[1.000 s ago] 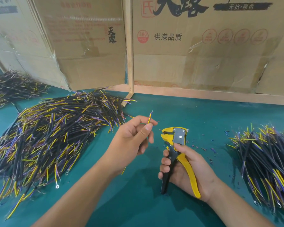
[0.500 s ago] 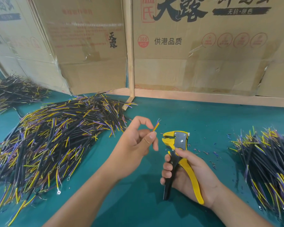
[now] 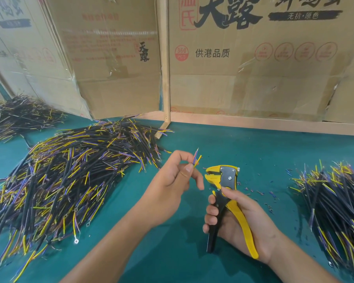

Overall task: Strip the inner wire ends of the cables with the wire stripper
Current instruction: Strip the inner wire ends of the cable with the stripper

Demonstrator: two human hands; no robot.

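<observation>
Leftmost, a big cable pile [image 3: 65, 172] lies on the green table [image 3: 243, 148]. Next, the left hand [image 3: 172, 184] pinches the inner wire ends [image 3: 197, 160], tips up, near the wire stripper [image 3: 225, 180], gripped upright by the right hand [image 3: 239, 223]. Another cable heap [image 3: 335, 203] lies rightmost.

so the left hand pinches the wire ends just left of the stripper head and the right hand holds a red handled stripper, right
Not quite. The wire stripper in the right hand has yellow and black handles, not red, as the head view shows. The rest holds: the left hand pinches the wire ends just left of the stripper's head.
</observation>
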